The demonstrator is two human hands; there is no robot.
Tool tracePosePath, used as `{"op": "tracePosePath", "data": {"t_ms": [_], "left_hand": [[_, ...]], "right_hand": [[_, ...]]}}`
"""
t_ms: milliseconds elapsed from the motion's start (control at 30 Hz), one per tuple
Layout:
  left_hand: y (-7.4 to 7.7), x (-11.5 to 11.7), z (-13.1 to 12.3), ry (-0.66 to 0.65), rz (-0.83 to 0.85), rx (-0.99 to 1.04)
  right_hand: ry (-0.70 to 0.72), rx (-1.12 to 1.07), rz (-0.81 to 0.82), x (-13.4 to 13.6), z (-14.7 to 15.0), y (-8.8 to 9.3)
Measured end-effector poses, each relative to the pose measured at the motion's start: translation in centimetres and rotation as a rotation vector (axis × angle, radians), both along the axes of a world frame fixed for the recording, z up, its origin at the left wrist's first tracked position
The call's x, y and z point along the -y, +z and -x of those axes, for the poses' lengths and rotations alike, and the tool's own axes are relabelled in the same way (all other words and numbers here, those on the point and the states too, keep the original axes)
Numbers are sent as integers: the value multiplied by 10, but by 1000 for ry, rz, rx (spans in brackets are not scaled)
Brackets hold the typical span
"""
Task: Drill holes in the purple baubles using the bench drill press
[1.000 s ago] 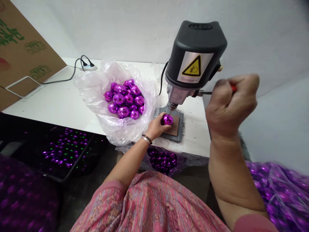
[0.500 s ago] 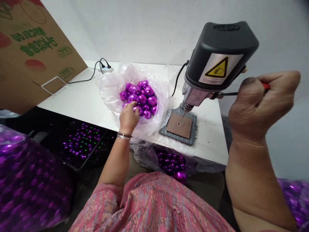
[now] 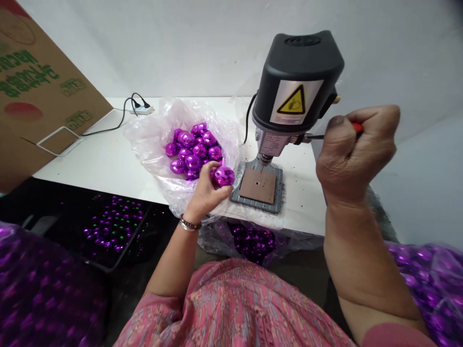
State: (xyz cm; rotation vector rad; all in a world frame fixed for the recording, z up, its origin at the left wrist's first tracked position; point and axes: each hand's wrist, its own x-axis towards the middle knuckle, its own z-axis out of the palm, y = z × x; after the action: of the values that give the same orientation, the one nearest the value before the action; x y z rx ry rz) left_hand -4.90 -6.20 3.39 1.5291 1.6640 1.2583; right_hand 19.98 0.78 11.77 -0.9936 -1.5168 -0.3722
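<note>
**One purple ball in hand beside the drill press**

At the far left a brown cardboard box (image 3: 39, 96) leans at the edge of the white table (image 3: 108, 159). Below the table's front, a black tray (image 3: 112, 226) holds small purple and green beads. Farther back a white power strip (image 3: 142, 110) lies on the table with a black cable plugged in. Near the middle a crumpled clear plastic bag (image 3: 152, 140) sits open, filled with shiny purple balls. Just in front of it the left hand (image 3: 204, 193) has its fingers closed round one purple faceted ball (image 3: 224, 176). The ball is held over the table's front edge, between the bag and the grey base plate (image 3: 237, 193), which carries a brown square pad. Above the plate stands the black drill press head (image 3: 300, 62) with a yellow warning label. At the right, the right hand (image 3: 352, 154) is a fist clamped on the red-tipped lever handle (image 3: 358, 127).
</note>
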Motion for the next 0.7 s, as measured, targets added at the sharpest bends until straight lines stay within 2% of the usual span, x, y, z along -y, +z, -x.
{"op": "tracePosePath", "data": {"t_ms": [67,133,233,333,467,600,700], "left_hand": [[-6,3,-17,-144,88,74],[-16,1,-28,-211,159,82],[-31,-8,-35,-198,216,56],[-40,-17,-38,-135,277,-58],[-39,-26,-42,-149,226,-234],[-39,-34,-42,-213,100,-151],[-41,-39,-43,-226,111,-96]], "right_hand": [[7,3,25,1,0,1],[11,1,59,3,0,3],[31,-1,110,4,0,5],[48,6,124,4,1,6],[8,23,162,7,2,9],[-32,45,244,10,3,11],[-25,43,253,11,3,14]]}}
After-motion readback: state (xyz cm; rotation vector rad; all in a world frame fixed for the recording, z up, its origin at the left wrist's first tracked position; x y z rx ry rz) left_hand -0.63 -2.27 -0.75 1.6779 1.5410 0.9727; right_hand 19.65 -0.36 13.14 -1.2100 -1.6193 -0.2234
